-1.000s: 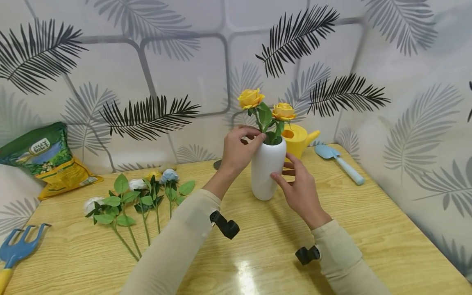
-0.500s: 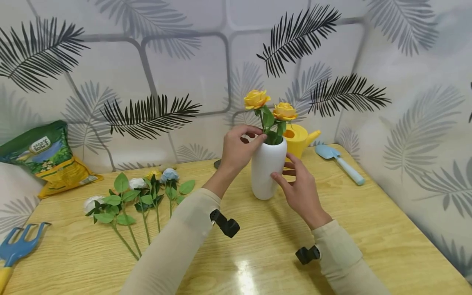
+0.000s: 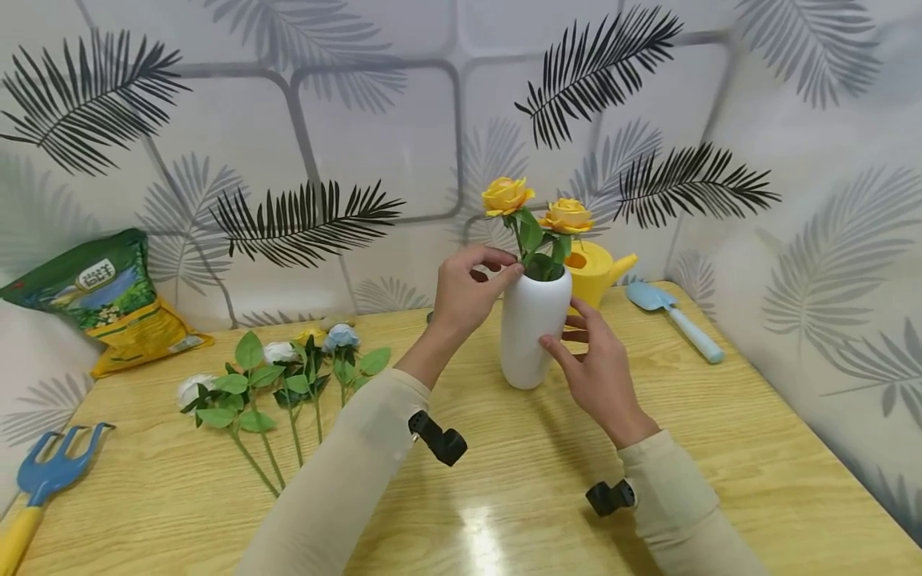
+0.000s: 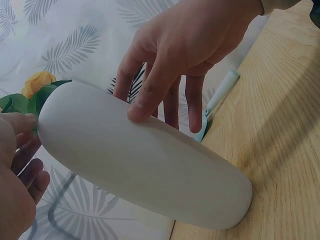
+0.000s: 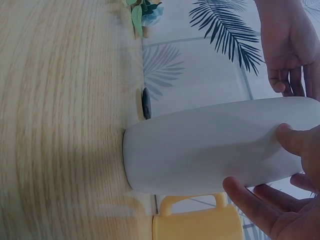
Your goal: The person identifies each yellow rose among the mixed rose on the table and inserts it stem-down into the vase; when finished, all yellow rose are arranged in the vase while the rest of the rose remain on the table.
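Observation:
A white vase (image 3: 535, 336) stands upright on the table, with two yellow roses (image 3: 507, 197) and green leaves rising from its mouth. At the rim's left side, my left hand (image 3: 468, 292) pinches the stem of the left rose between thumb and forefinger; the exact contact is partly hidden. My right hand (image 3: 598, 372) grips the vase from the right, thumb on the near side and fingers around the side. In the right wrist view, the thumb and fingers of that hand (image 5: 295, 185) lie against the white vase (image 5: 215, 145), whose base meets the wood.
Behind the vase is a yellow watering can (image 3: 592, 276), with a light-blue trowel (image 3: 675, 318) to its right. Several loose flowers (image 3: 277, 376), white, yellow and blue, lie left of my arm. A blue hand fork (image 3: 58, 468) and a green-yellow bag (image 3: 115, 300) are farther left.
The left rose has shifted slightly right and turned within the vase. Both hands keep their places on rim and vase. The whole view has moved a little.

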Demonstrator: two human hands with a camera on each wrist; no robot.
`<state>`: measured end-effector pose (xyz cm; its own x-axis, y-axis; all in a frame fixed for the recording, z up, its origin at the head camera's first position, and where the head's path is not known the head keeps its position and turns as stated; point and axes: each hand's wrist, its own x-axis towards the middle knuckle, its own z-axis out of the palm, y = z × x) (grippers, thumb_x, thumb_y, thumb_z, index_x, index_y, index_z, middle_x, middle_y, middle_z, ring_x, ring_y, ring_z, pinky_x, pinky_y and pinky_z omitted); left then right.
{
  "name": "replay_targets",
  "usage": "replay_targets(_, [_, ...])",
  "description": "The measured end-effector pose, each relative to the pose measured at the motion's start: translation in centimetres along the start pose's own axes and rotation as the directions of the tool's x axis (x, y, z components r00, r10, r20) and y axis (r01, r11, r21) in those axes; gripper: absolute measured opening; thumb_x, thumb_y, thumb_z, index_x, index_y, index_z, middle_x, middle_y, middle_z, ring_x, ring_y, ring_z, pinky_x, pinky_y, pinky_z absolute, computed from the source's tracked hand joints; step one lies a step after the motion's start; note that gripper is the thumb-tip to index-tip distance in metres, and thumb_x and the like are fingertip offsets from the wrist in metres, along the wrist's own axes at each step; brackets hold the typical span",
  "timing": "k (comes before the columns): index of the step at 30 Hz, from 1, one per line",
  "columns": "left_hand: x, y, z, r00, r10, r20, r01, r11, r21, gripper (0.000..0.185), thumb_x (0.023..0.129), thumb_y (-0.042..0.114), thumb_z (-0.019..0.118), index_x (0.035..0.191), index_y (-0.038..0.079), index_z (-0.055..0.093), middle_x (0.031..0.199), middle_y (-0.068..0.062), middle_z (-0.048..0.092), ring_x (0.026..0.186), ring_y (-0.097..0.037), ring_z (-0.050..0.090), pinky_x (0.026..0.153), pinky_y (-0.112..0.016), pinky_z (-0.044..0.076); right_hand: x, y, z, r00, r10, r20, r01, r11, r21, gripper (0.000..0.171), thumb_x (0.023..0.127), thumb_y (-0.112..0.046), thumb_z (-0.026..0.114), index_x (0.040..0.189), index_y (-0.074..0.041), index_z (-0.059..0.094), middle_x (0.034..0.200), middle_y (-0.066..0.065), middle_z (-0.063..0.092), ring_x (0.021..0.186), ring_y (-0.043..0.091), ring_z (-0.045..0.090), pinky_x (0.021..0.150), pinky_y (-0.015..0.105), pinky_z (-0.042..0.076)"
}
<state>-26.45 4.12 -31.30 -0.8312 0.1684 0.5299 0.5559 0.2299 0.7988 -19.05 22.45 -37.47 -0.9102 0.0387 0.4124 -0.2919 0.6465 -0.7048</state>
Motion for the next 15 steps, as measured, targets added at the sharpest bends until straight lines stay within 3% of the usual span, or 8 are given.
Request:
replay_targets(7, [-1.5, -1.1, -2.1, 1.0, -0.014, -0.019, 0.014, 1.0, 0.009, 0.016, 0.091, 0.016, 0.075, 0.101, 0.003, 0.077, 0.103, -0.012, 0.074, 0.093, -0.023, 0.063, 0.078, -0.028, 0.05, 0.0, 0.0, 0.1, 1.0, -0.02, -0.016, 0.02, 1.0, 0.002, 0.068, 0.094, -0.018, 0.071, 0.151, -0.001, 0.038, 0.136, 0.023, 0.058, 0.117, 0.04, 0.065, 0.085, 0.051, 0.06])
replay_targets(11, [-3.0, -1.7, -4.1, 0.998, -0.061, -0.031, 0.061, 0.998, -0.002, 0.018, 0.092, 0.017, 0.074, 0.104, 0.003, 0.076, 0.102, -0.012, 0.073, 0.089, -0.021, 0.065, 0.078, -0.026, 0.053, 0.0, 0.1, 0.1, 0.999, -0.032, -0.016, 0.032, 0.999, -0.001, 0.067, 0.095, -0.018, 0.071, 0.15, -0.001, 0.038, 0.136, 0.024, 0.058, 0.117, 0.04, 0.065, 0.084, 0.051, 0.06])
replay_targets(15, [-4.9, -2.4, -6.7, 0.995, -0.101, 0.0, 0.101, 0.995, 0.001, 0.019, 0.094, 0.015, 0.073, 0.108, 0.002, 0.073, 0.106, -0.013, 0.072, 0.094, -0.018, 0.066, 0.082, -0.025, 0.054, -0.1, 0.1, 0.0, 1.0, -0.013, -0.007, 0.013, 1.0, 0.004, 0.067, 0.095, -0.018, 0.07, 0.151, -0.002, 0.037, 0.136, 0.023, 0.058, 0.116, 0.04, 0.065, 0.082, 0.052, 0.06])
